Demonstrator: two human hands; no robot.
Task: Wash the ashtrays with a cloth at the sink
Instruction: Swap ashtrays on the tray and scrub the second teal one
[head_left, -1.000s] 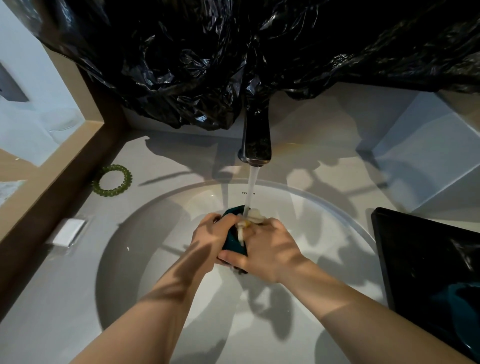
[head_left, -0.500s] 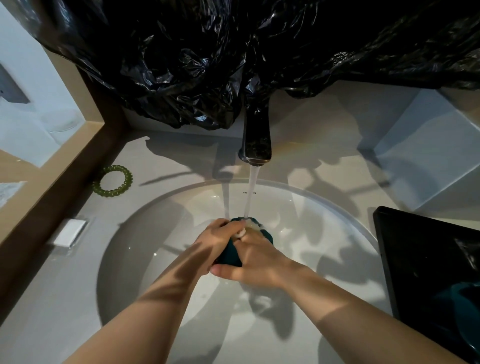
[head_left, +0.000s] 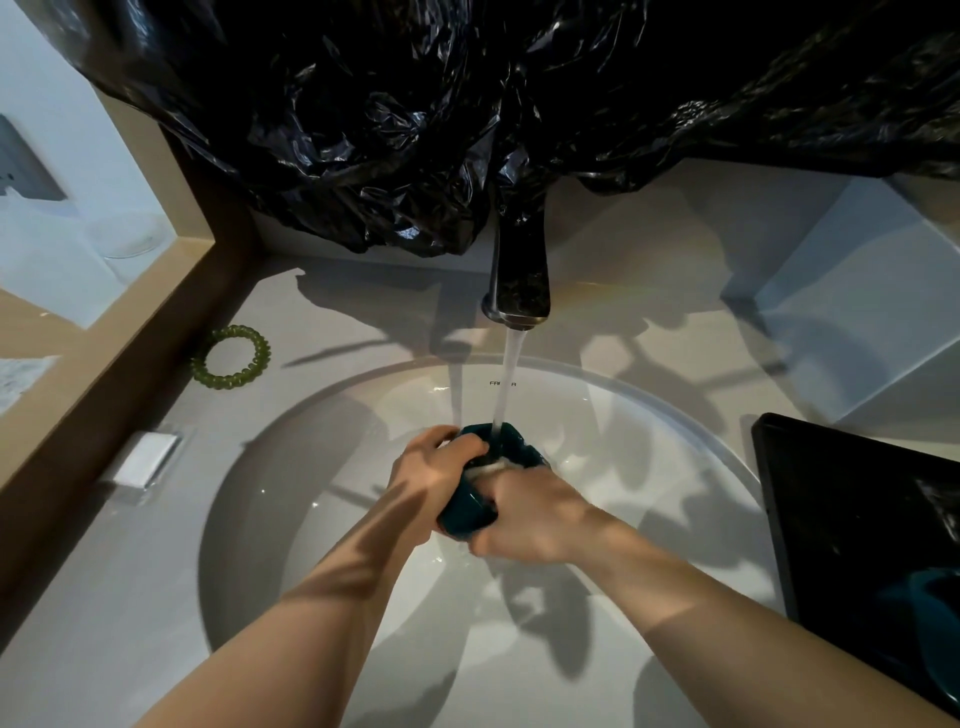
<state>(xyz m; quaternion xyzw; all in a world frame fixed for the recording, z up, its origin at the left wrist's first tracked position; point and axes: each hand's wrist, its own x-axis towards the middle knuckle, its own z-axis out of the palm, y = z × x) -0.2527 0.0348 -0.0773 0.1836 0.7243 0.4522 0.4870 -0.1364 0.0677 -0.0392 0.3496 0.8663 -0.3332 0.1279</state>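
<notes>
Dark teal ashtray (head_left: 467, 512) over white sink (head_left: 654, 467), under water stream (head_left: 506, 384); pale cloth (head_left: 488, 469) pressed on it.

One ashtray (head_left: 467, 512), perhaps a second ashtray (head_left: 927, 597), one tap (head_left: 519, 280), one hair tie (head_left: 231, 357).

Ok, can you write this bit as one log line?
step: washing | left hand: grips ashtray | right hand: holds cloth on ashtray | tap: running onto ashtray, over sink

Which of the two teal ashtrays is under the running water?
The ashtray gripped between the left hand and right hand under the tap; the other ashtray lies in the black tray at right.
</notes>
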